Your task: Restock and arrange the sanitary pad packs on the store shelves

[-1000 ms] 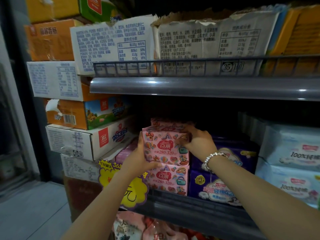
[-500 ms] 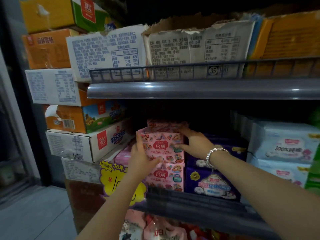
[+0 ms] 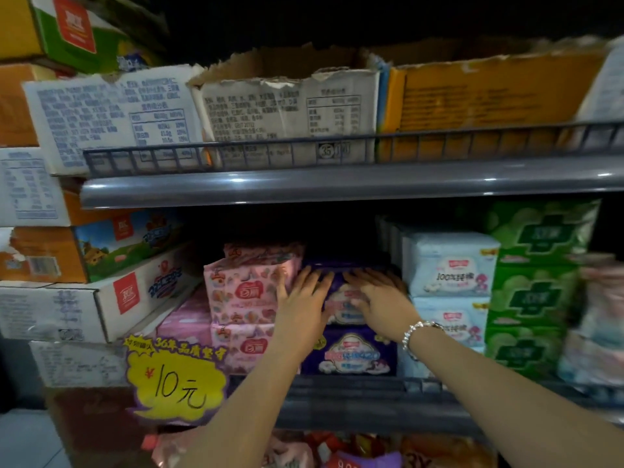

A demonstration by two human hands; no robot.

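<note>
On the middle shelf [image 3: 337, 396] stand stacked pad packs. Two pink packs [image 3: 243, 292] are piled at the left. To their right sit two purple packs, the upper one [image 3: 341, 298] on the lower one [image 3: 351, 352]. My left hand [image 3: 300, 298] lies flat with straight fingers on the upper purple pack's left side. On that pack's right side my right hand [image 3: 378, 298], a bead bracelet on its wrist, presses with spread fingers. The hands cover much of that pack's face.
Light blue packs [image 3: 449, 265] and green packs [image 3: 537, 292] fill the shelf to the right. Cardboard boxes [image 3: 287, 106] stand behind a wire rail on the shelf above. More boxes [image 3: 101, 298] are stacked at the left, with a yellow price sign [image 3: 175, 383] below. Blurred packs sit at the far right.
Both hands left the upper pink pack and moved right onto the upper purple pack. The view shifted right, and green packs came into sight.
</note>
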